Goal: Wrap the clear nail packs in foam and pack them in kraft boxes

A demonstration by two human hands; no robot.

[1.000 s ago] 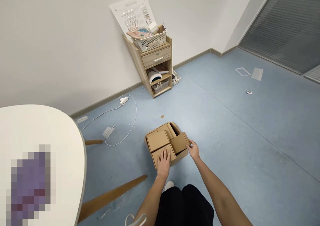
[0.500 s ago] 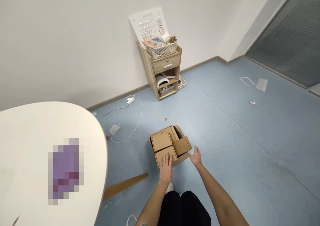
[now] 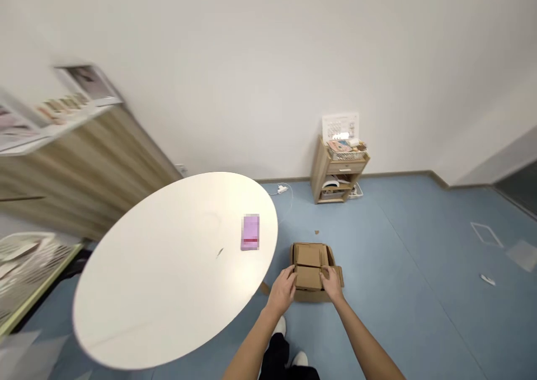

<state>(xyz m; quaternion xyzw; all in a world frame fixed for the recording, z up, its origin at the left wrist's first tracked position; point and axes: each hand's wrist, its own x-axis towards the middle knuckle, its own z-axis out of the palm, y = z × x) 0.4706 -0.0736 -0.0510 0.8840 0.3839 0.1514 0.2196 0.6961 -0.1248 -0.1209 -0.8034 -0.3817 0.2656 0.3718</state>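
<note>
A plain white wall (image 3: 235, 78) spans a room floored in blue (image 3: 390, 290), where a person bends over a cardboard carton beside an oval white table (image 3: 168, 279). At left, blurred, stands a wood-grain counter (image 3: 104, 173) with framed pictures on top. A small wooden cabinet (image 3: 319, 173) sits against the wall, topped by a white basket (image 3: 346, 156) of assorted items, a white board upright behind it.

The open carton (image 3: 312, 296) rests on the floor, to the right of the table and just ahead of the person's white shoes (image 3: 300, 359). Packed inside are smaller brown boxes, among them a front box (image 3: 308, 279) and, directly beyond it, a rear box (image 3: 309, 255). The left hand (image 3: 283, 291), fingers bent, is at the front box's left edge; the right hand (image 3: 331, 284), thumb and forefinger a little apart, is at its right edge. Whether either hand grips the box cannot be told.

A purple item (image 3: 250, 229), obscured by pixelation, lies near the table's right edge. On the floor, a thin white frame (image 3: 486, 234) lies far right, a white adapter (image 3: 282, 190) with its cord near the wall, and a tiny brown scrap (image 3: 316, 232) just beyond the carton.
</note>
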